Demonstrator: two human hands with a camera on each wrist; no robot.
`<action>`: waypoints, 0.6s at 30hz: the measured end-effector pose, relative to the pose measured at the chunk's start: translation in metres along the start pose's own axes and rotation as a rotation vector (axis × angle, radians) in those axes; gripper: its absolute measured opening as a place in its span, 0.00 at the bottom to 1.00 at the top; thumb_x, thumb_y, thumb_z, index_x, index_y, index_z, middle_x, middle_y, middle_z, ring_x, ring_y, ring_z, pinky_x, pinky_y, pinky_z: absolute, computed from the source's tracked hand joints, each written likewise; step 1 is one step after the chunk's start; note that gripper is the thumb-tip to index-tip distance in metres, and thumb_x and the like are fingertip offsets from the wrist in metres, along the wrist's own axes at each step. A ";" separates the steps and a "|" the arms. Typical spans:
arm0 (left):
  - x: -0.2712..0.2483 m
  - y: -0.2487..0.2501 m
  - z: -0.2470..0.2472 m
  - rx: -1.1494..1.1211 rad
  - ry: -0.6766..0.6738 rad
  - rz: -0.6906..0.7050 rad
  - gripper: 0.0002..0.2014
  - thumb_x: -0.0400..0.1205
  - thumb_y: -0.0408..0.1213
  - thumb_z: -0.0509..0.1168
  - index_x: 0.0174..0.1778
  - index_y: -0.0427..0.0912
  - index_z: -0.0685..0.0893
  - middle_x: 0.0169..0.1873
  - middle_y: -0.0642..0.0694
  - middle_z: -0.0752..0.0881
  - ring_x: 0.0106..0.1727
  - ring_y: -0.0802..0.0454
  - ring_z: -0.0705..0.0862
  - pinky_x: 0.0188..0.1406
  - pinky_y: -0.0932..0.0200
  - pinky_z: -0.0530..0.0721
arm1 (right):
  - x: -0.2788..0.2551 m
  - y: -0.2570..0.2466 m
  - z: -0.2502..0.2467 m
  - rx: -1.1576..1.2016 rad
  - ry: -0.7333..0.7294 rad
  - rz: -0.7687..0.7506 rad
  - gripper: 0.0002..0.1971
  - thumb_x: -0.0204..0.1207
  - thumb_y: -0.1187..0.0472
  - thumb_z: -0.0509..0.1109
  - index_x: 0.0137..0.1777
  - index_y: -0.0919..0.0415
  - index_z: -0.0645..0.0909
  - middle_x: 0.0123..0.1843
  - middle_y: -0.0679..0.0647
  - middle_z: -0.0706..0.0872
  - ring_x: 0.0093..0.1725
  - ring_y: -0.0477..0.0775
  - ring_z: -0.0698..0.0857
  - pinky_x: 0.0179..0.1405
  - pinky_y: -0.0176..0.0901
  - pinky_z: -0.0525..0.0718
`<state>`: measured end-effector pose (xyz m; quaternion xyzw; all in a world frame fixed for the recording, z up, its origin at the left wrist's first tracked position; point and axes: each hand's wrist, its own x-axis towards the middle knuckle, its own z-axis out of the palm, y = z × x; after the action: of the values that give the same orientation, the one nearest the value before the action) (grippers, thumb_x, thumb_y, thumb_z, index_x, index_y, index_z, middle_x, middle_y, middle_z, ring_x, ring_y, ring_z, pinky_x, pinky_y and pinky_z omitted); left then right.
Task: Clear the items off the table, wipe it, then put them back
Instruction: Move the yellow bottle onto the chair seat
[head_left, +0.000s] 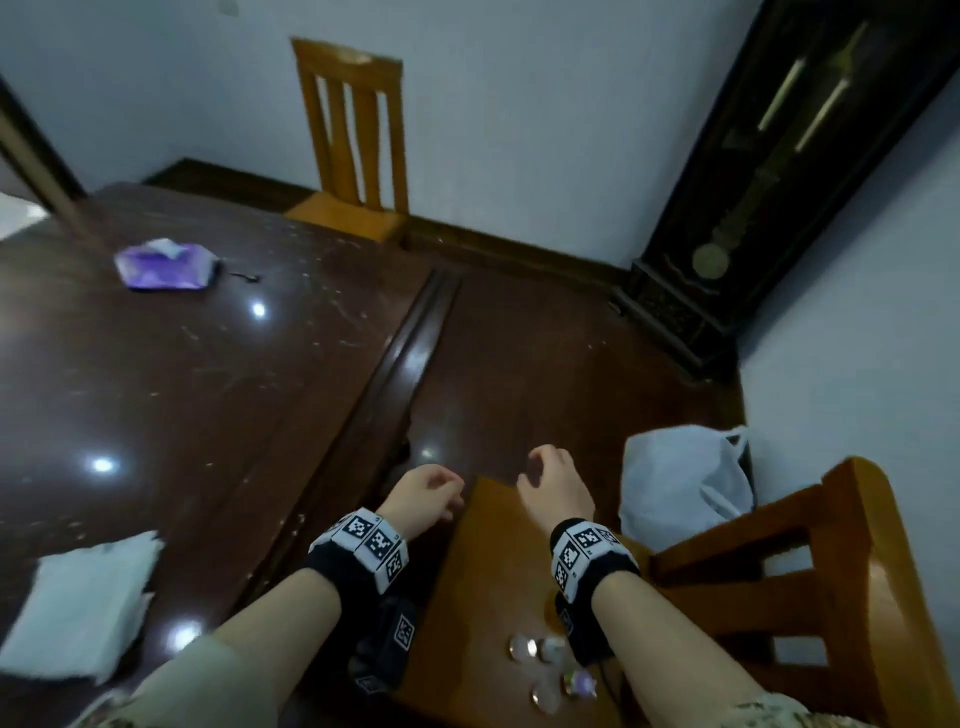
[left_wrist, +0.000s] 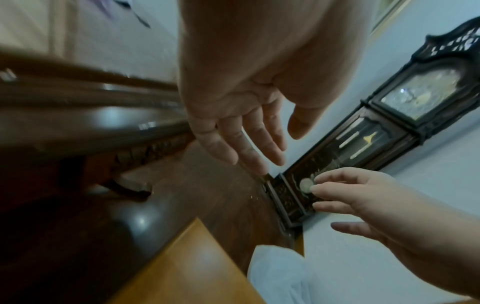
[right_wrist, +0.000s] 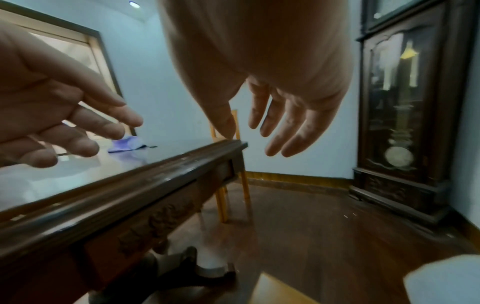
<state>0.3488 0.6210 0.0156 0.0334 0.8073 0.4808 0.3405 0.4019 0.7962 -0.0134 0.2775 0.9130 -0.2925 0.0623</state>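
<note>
The dark wooden table (head_left: 218, 364) fills the left of the head view. On it lie a purple tissue pack (head_left: 163, 265) at the far side, a small dark item (head_left: 249, 278) beside the pack, and a white folded cloth (head_left: 83, 608) near the front left. Several small glassy items (head_left: 545, 660) sit on the seat of the near chair (head_left: 493, 561). My left hand (head_left: 441, 488) and right hand (head_left: 535, 470) hover side by side over that seat's far edge, just right of the table's rim. Both are empty with loosely bent fingers (left_wrist: 249, 144), (right_wrist: 275, 127).
A white plastic bag (head_left: 680, 483) rests at the back of the near chair's seat. A second wooden chair (head_left: 353, 145) stands against the far wall. A tall dark pendulum clock (head_left: 753, 182) occupies the right corner. Brown wooden floor (head_left: 545, 364) lies between table and clock.
</note>
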 end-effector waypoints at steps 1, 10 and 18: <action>-0.009 0.001 -0.018 -0.024 0.034 0.012 0.08 0.86 0.34 0.60 0.56 0.35 0.81 0.44 0.42 0.85 0.35 0.59 0.80 0.18 0.77 0.72 | 0.000 -0.020 0.002 -0.001 -0.003 -0.040 0.14 0.81 0.54 0.63 0.66 0.51 0.73 0.66 0.48 0.74 0.49 0.50 0.79 0.43 0.42 0.76; -0.079 -0.036 -0.178 -0.115 0.207 0.067 0.08 0.86 0.36 0.60 0.56 0.37 0.81 0.43 0.44 0.86 0.36 0.57 0.82 0.19 0.75 0.72 | -0.032 -0.188 0.060 -0.010 -0.021 -0.268 0.08 0.79 0.55 0.62 0.57 0.49 0.77 0.61 0.45 0.78 0.54 0.52 0.82 0.53 0.48 0.81; -0.120 -0.104 -0.307 -0.106 0.241 0.105 0.07 0.86 0.34 0.60 0.53 0.37 0.82 0.37 0.46 0.86 0.30 0.56 0.81 0.18 0.75 0.72 | -0.088 -0.316 0.143 0.044 -0.011 -0.281 0.05 0.79 0.57 0.62 0.50 0.45 0.77 0.57 0.43 0.79 0.53 0.50 0.82 0.52 0.47 0.82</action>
<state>0.2903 0.2885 0.0885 -0.0002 0.8130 0.5404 0.2167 0.2969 0.4601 0.0518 0.1467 0.9359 -0.3197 0.0198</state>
